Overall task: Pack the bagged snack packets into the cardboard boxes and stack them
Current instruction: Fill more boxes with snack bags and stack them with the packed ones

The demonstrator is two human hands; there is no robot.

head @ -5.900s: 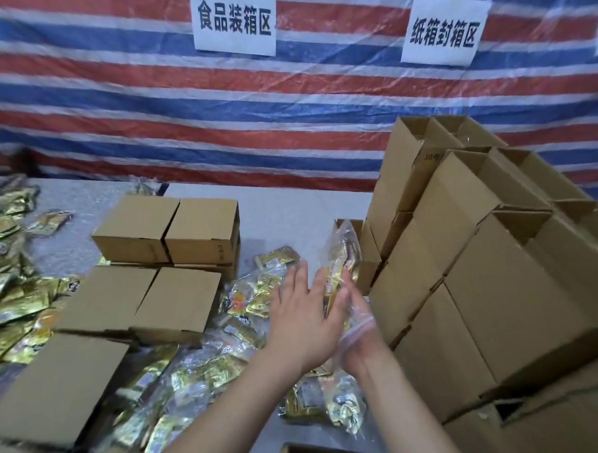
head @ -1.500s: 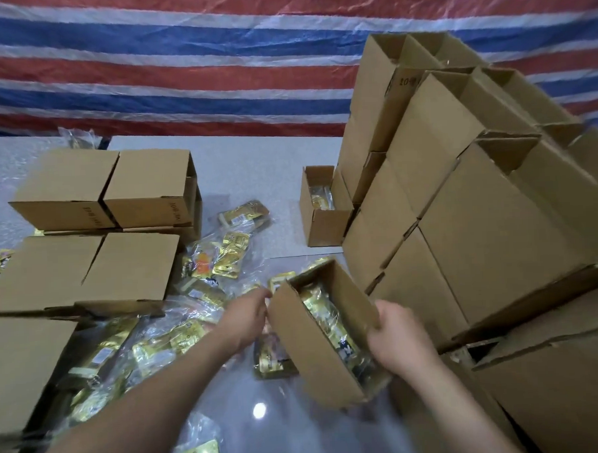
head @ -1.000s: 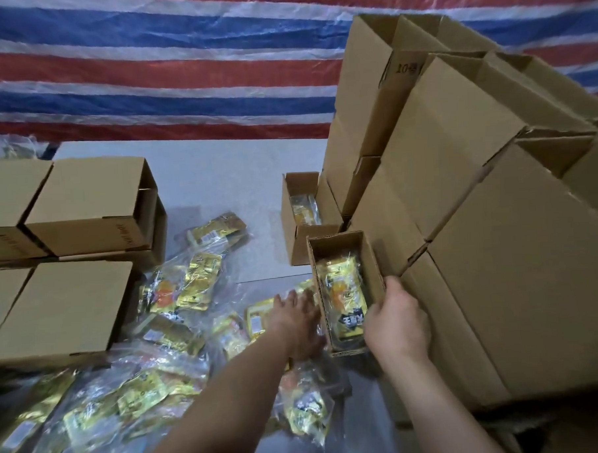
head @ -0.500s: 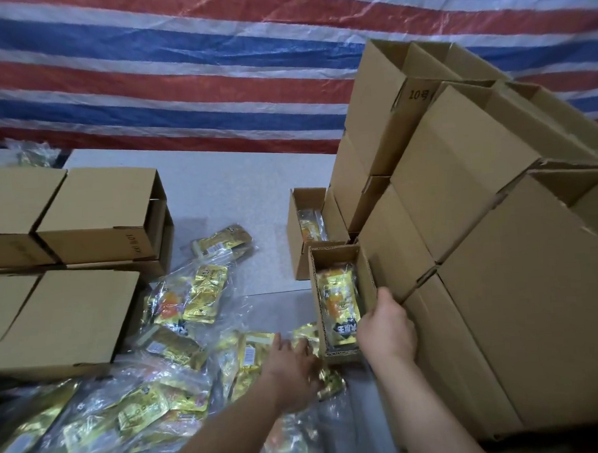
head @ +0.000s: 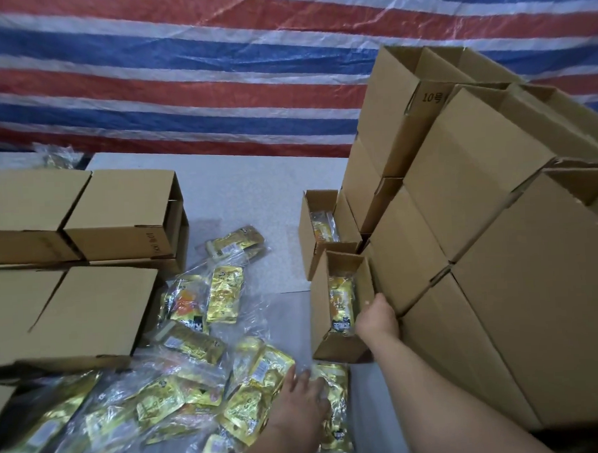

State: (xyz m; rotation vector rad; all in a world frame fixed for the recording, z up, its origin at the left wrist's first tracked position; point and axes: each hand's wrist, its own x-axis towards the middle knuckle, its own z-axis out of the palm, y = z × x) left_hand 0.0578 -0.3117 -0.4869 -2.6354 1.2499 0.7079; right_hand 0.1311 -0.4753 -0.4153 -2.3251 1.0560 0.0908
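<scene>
Right hand (head: 377,320) is on the near open box (head: 342,306), fingers curled over its right wall where it butts against the big stack of cartons (head: 497,252); one bagged packet (head: 341,301) sits inside, just left of those fingers. Left hand (head: 298,401) is down on the loose heap of bagged snack packets (head: 201,384), fingers spread fairly flat on a gold bag (head: 333,406) beneath them; whether the thumb has hooked the film, I cannot tell. These bags look light, soft and slick, clear plastic over foil, so they'll likely slide and sag; best bet is a pinch across the bunched middle rather than a loose corner. The box looks stiff but thin-walled, so hold it at the rim, as the right hand does. A second filled box (head: 320,225) stands beyond the fingers, touching the near one. Open grey table (head: 255,194) lies ahead and left of the fingers; the right side is walled in tight.
</scene>
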